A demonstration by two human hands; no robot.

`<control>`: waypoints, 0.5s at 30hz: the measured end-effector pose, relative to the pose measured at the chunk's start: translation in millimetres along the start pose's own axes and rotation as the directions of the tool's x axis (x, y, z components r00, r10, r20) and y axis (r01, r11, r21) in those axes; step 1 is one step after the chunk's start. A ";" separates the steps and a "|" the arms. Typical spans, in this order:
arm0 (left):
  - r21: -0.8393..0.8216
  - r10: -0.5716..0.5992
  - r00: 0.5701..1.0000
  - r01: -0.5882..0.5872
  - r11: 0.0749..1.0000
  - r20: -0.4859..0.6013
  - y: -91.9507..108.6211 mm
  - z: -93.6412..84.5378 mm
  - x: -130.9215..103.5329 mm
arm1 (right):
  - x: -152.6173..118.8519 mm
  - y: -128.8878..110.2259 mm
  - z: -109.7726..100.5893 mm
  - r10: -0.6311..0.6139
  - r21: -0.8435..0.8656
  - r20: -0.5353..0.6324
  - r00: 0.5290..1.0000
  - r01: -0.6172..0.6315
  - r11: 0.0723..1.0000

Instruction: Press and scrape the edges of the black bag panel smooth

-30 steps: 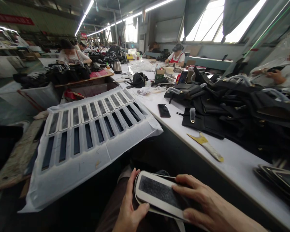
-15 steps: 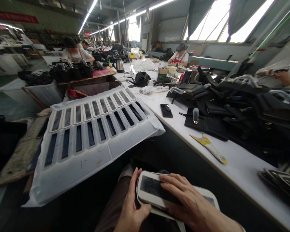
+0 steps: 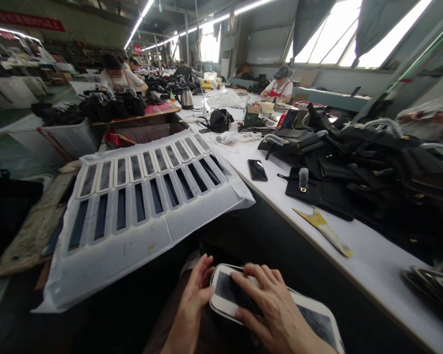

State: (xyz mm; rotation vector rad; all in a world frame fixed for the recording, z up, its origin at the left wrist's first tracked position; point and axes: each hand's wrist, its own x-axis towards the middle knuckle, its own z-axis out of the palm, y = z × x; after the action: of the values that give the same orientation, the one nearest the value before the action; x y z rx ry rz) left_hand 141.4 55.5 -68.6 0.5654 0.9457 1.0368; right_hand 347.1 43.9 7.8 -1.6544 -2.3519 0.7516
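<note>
On my lap lies a rounded oblong panel with a white border and a dark grey middle. A second panel of the same look sticks out beneath it to the right. My right hand spans the upper panel, index finger on its dark middle, other fingertips near the far edge and thumb by the near edge. Beside the left end is my left hand, its fingers extended and apart and its thumb at the panel's rim. My right palm hides part of both panels.
At left, a white sheet carries rows of similar panels and dark slots. The white table at right holds a phone, a yellow-ended scraper-like tool and piled black bags. Other people sit farther back.
My left hand has loosened from the panel's left end, its fingers lifting off the edge. The right hand has shifted slightly left over the panel, uncovering more of the lower one.
</note>
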 end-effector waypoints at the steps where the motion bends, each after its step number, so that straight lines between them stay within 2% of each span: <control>1: -0.025 -0.034 0.999 0.033 0.999 -0.031 -0.6 -4.0 4.7 | 0.9 0.0 1.6 -0.001 0.000 -0.001 1.000 0.001 1.000; 4: -0.082 -0.162 0.986 0.159 0.984 -0.032 -5.9 -6.3 14.8 | 1.9 1.3 2.6 -0.005 0.005 0.007 1.000 0.005 1.000; 7: -0.225 -0.345 0.935 0.355 0.907 0.083 -11.8 4.0 17.4 | 3.2 1.5 0.7 0.002 0.009 0.035 0.999 -0.002 1.000; 9: -0.302 -0.418 0.892 0.453 0.839 0.174 -12.7 11.8 16.6 | 5.0 0.1 -1.6 0.012 0.012 0.059 0.998 -0.013 1.000; 12: -0.341 -0.432 0.879 0.477 0.810 0.204 -8.9 18.3 14.9 | 9.0 -3.6 -6.2 0.019 0.015 0.086 0.996 -0.021 1.000; 15: -0.325 -0.419 0.902 0.428 0.843 0.103 -2.7 21.7 13.4 | 14.0 -8.7 -11.2 0.003 0.006 0.084 0.996 -0.003 1.000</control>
State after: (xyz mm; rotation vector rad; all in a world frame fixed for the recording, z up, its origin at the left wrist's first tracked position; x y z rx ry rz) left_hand 164.0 67.2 -65.0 0.0689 0.7932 0.7608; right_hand 339.3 57.9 19.6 -1.6551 -2.4010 0.8435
